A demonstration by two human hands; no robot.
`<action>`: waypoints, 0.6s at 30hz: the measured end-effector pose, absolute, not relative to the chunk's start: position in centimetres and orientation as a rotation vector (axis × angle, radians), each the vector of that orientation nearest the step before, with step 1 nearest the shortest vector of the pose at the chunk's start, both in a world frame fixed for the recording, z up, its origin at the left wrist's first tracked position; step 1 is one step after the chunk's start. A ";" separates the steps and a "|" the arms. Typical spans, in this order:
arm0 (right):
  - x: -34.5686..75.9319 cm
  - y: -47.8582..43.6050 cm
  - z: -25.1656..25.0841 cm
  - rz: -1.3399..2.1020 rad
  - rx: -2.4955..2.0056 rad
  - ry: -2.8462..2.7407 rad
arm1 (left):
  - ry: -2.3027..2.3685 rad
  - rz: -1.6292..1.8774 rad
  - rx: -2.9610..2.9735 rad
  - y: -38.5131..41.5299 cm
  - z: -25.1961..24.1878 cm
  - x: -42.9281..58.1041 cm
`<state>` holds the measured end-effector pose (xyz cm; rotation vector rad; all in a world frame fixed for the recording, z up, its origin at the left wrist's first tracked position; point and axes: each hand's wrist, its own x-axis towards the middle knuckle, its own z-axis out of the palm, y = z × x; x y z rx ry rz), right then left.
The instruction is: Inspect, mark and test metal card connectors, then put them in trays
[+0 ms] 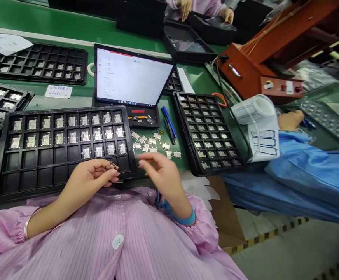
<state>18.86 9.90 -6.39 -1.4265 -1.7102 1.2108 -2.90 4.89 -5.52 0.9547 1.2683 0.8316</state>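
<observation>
My left hand (pixel 92 175) is closed on a small metallic part (pixel 113 166), held above the lower right of a black compartment tray (pixel 26 159). White-labelled modules fill most of that tray's upper rows. To the right of the tray's corner my right hand (pixel 160 169) hovers with thumb and index finger curved near each other; whether anything is between them is too small to tell. Loose silver modules (pixel 152 141) lie scattered on the green table just beyond it.
Behind stands a tablet (pixel 133 77) with a lit screen. Blue and black pens (pixel 168 121) lie beside a second filled tray (pixel 197 167). A label roll (pixel 259 109), an orange-red machine (pixel 245 74) and a person's blue sleeve (pixel 312 155) are at the right. More trays stand left.
</observation>
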 end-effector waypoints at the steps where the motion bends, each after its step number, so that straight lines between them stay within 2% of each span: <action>1: 19.9 10.8 -6.7 0.933 -1.526 -1.789 | 1.274 0.848 0.933 4.8 -5.5 -3.2; 2: 20.8 11.6 -7.1 0.730 -1.596 -1.856 | 1.281 0.859 0.928 4.7 -5.5 -3.6; 4: 22.3 13.0 -7.9 0.575 -1.638 -1.981 | 1.315 0.877 0.932 4.5 -5.3 -4.3; 11: 23.0 14.0 -9.5 0.620 -1.589 -2.071 | 1.509 0.975 0.921 3.6 -4.4 -6.0; 18: 22.4 13.1 -7.5 0.525 -1.610 -1.831 | 1.518 1.014 0.904 3.5 -4.6 -6.8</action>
